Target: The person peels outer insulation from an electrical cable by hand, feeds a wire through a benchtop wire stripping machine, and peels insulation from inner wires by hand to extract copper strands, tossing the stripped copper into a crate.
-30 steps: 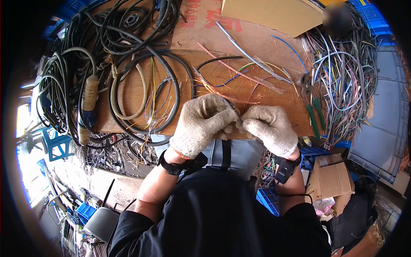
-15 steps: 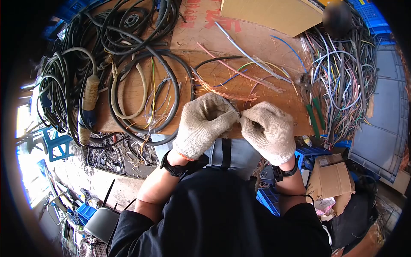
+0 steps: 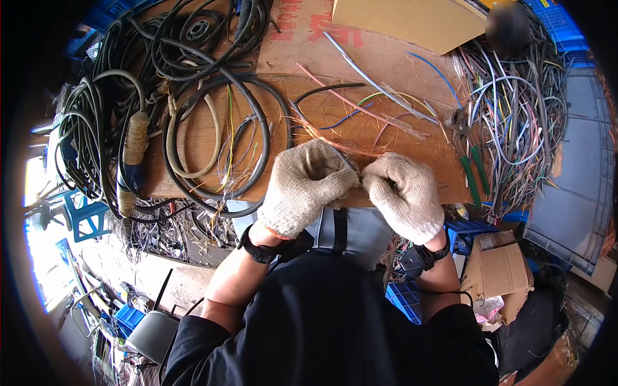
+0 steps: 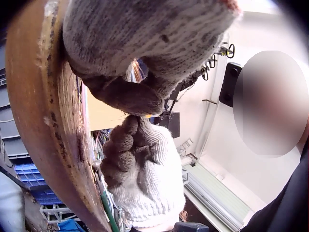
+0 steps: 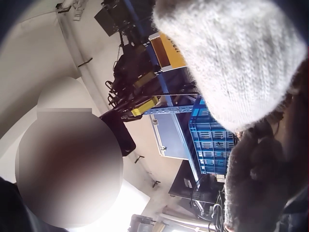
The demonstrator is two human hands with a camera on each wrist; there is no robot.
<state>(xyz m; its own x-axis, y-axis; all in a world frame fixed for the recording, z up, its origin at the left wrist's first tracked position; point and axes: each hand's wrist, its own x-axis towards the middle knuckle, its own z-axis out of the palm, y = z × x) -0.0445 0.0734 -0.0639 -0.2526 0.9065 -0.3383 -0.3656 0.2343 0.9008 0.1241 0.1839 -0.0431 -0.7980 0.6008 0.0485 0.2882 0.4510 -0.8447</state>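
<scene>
Both hands wear off-white knitted gloves and meet near the board's front edge. My left hand (image 3: 308, 186) grips a thin grey cable (image 3: 341, 155) between thumb and curled fingers. Bare copper strands (image 3: 315, 132) fan out beyond that hand over the wooden board (image 3: 412, 170). My right hand (image 3: 407, 198) pinches at the cable's near end, its thumb and forefinger close against the left fingertips. In the left wrist view the right glove (image 4: 145, 169) faces the left glove (image 4: 140, 43); the fingertips hide the pinched end.
Black cable coils (image 3: 261, 116) lie on the left of the board. Loose pieces, including a pink wire (image 3: 360, 109), lie behind the hands. Green-handled pliers (image 3: 471, 161) rest at the right, beside a heap of mixed wires (image 3: 515, 122). A cardboard box (image 3: 499, 270) stands lower right.
The right hand has turned at the wrist and shifted slightly down and outward from a second ago. The copper strands have shifted slightly, while the left hand has stayed nearly in place.
</scene>
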